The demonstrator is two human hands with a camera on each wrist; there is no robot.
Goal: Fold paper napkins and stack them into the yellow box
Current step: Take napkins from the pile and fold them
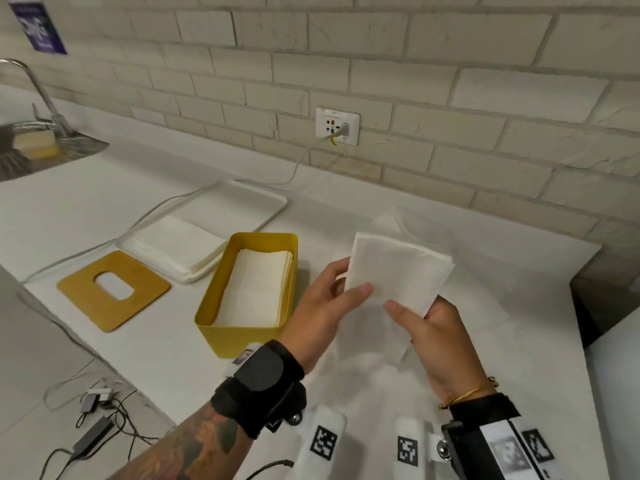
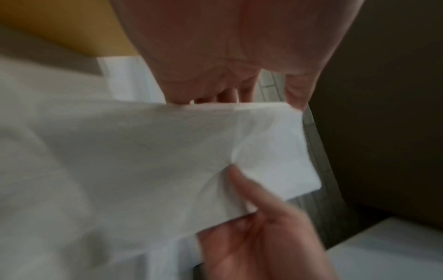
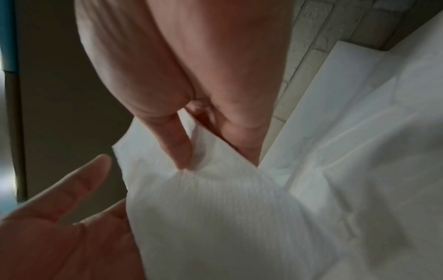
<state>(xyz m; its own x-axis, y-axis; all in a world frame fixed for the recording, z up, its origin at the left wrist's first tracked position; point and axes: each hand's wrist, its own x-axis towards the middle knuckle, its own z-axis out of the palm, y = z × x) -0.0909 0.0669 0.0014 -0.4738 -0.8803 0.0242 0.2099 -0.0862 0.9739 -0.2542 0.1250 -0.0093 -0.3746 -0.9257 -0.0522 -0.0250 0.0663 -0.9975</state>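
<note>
A folded white napkin (image 1: 398, 271) is held up above the counter, just right of the yellow box (image 1: 239, 341). My left hand (image 1: 346, 285) pinches its left edge, thumb on top and fingers behind. At the lower right corner my right hand (image 1: 415, 313) pinches it too, thumb on top. The box is open and holds a stack of folded napkins (image 1: 256, 289). In the left wrist view the napkin (image 2: 167, 151) hangs below my palm. In the right wrist view my right thumb presses the napkin (image 3: 215, 217), with the left hand (image 3: 59, 217) at lower left.
A white tray (image 1: 263, 206) with unfolded napkins (image 1: 180, 244) lies behind the box. The wooden lid (image 1: 83, 289) with an oval hole lies to its left. More white paper (image 1: 467, 327) is spread under my hands. The sink (image 1: 45, 157) is far left, and the counter ends at right (image 1: 575, 306).
</note>
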